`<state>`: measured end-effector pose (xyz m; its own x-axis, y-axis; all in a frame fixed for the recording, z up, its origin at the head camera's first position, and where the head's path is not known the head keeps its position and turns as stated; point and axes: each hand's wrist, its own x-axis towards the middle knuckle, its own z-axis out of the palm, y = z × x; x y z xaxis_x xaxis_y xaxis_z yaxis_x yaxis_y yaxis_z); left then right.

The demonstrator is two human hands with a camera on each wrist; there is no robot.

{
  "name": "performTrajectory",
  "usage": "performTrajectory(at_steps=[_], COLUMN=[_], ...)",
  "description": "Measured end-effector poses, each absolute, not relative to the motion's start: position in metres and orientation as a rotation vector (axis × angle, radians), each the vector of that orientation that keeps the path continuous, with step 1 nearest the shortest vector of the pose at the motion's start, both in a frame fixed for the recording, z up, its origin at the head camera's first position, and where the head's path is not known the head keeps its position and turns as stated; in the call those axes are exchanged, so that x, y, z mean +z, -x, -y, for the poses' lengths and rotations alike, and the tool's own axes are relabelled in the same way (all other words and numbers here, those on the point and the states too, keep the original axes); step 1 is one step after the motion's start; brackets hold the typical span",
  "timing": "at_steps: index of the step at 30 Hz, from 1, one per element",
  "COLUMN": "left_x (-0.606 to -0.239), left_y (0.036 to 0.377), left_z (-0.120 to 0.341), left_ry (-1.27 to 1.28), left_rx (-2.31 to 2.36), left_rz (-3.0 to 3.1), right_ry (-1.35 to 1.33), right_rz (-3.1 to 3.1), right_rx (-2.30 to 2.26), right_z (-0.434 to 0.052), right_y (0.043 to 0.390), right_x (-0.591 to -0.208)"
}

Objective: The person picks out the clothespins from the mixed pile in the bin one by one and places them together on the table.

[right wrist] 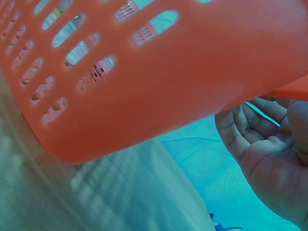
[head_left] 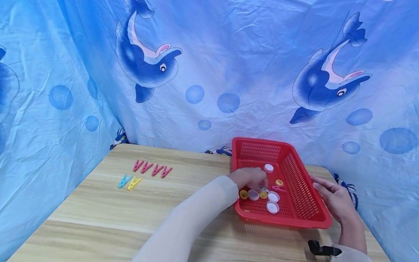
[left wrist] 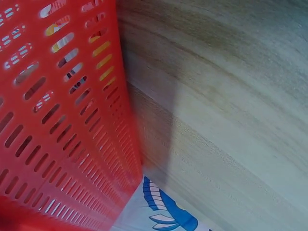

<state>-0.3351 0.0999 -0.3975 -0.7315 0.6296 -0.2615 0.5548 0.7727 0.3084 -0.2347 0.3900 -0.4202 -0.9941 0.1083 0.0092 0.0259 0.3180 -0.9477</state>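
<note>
A red plastic basket [head_left: 312, 220] with slotted walls stands on the table's right side. My left hand [head_left: 250, 177] reaches over its near-left rim, fingers pointing down inside. At those fingertips lies a pale clothespin [head_left: 264, 189]; the fingers partly hide it, and whether they pinch it is unclear. A pink clothespin [head_left: 278, 188] lies just right of it. Around them are white bottle caps [head_left: 272, 207] and yellow caps [head_left: 243, 194]. My right hand [head_left: 337, 200] grips the basket's right rim, thumb on top; the right wrist view shows its fingers beneath the rim.
On the table's left lie several red clothespins [head_left: 156, 170] in a row, with a blue clothespin [head_left: 124, 181] and a yellow clothespin [head_left: 134, 183] below them. A blue dolphin-print curtain [head_left: 203, 65] hangs behind the wooden table [head_left: 98, 214].
</note>
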Motion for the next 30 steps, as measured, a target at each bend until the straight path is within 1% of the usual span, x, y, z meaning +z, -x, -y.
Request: performTrajectory(at_steps=[11,23,30], left_x=[-0.3999,-0.3961,-0.3995], left_y=[0.3368,0.3349,0.3374], left_z=[-0.1009,-0.0981,-0.1], left_ry=[-0.897,-0.825,-0.864], left_rx=[0.38,0.25,0.276], left_rz=[-2.693,-2.705,-2.679], right_ry=[0.156,0.15,0.126], right_rz=[2.458,2.478,2.435], right_rx=[1.85,1.83,1.896], right_z=[-0.3902,-0.3909,-0.3924], right_y=[0.2346,0.2361,0.2366], right_x=[-0.4193,-0.4206,-0.4199])
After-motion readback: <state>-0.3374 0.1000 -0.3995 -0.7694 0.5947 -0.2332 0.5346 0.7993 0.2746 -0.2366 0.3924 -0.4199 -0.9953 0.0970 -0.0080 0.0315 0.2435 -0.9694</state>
